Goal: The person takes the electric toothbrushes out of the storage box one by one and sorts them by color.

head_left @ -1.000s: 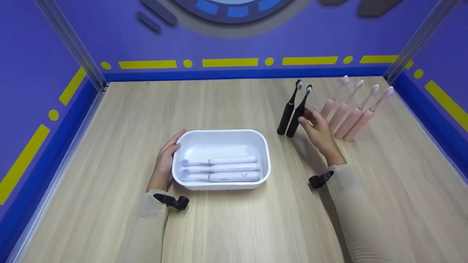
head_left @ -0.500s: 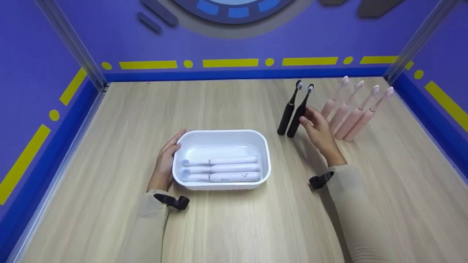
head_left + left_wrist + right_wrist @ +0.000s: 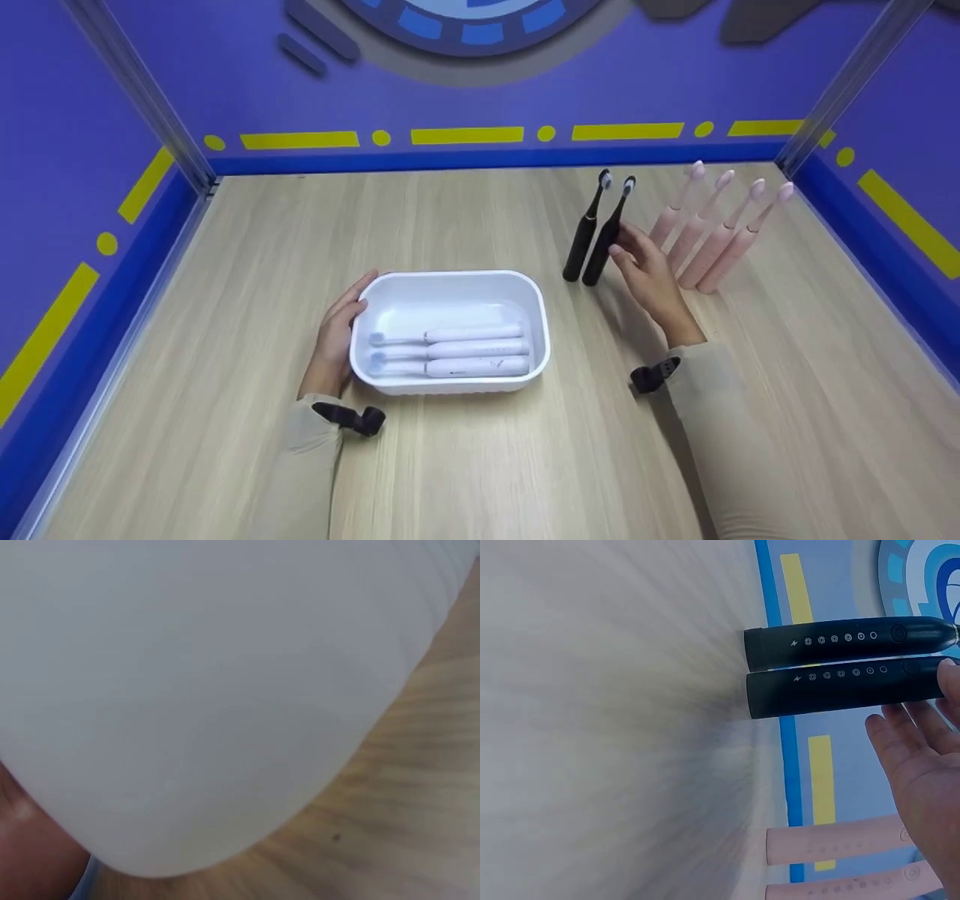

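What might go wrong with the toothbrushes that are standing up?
The right hand pinches one slim black electric toothbrush. Another upright, slim black electric toothbrush stands close beside it, so lifting one could tip the other.

Four upright pale pink electric toothbrushes stand close together near that hand; a bump might topple one into the others.

Open gap between white bin (image 3: 450,289) and black toothbrushes (image 3: 579,247); pink toothbrushes (image 3: 706,256) bar way farther right
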Demonstrator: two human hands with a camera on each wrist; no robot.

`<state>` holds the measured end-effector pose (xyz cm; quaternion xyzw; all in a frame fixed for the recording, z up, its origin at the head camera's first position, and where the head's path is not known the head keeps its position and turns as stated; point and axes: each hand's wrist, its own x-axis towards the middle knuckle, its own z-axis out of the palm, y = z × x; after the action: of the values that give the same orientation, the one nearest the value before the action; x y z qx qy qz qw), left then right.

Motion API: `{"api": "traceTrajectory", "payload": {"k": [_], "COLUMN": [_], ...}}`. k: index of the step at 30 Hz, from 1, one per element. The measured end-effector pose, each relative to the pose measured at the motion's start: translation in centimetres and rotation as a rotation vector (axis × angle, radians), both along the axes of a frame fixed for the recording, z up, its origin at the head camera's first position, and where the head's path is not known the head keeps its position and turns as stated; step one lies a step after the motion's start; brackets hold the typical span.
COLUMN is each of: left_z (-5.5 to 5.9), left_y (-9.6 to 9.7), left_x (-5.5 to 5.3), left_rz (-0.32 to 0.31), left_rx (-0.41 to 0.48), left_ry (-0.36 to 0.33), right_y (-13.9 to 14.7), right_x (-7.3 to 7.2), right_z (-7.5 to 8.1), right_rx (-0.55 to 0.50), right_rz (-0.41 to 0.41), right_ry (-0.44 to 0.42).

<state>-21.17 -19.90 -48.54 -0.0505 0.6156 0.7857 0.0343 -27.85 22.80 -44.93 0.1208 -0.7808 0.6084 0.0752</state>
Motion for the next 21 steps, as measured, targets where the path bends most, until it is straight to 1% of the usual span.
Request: {"api": "traceTrajectory", "payload": {"k": [4, 9, 12, 16, 18, 21], "left_z": [-0.1, -0.2, -0.2, -0.3, -0.3, -0.2], "left_y": [0.0, 0.1, 0.1, 0.1, 0.1, 0.0], "left_x": [0.0, -0.1, -0.1, -0.1, -0.1, -0.1], "left_rz": [0.001, 0.001, 0.001, 0.002, -0.001, -0.002], "left_rx": [0.004, -0.012, -0.02, 0.008, 0.016, 0.002], "left_ry": [-0.004, -0.008, -0.011, -0.001, 0.007, 0.009], "right_y": [0.2, 0.4, 0.2, -0.3, -0.4, -0.6], "right_x": [0.3, 1.0, 1.9, 3.4, 3.9, 4.5], "right_z": [-0.1, 0.3, 1.4, 3.4, 3.9, 4.5], "right_rx": [0.014, 0.079, 0.109, 0.169, 0.195, 0.217], "right_rz": [-0.008, -0.025, -0.032, -0.047, -0.06, -0.113], "right_ry": [0.017, 0.016, 0.0, -0.009, -0.004, 0.001]}}
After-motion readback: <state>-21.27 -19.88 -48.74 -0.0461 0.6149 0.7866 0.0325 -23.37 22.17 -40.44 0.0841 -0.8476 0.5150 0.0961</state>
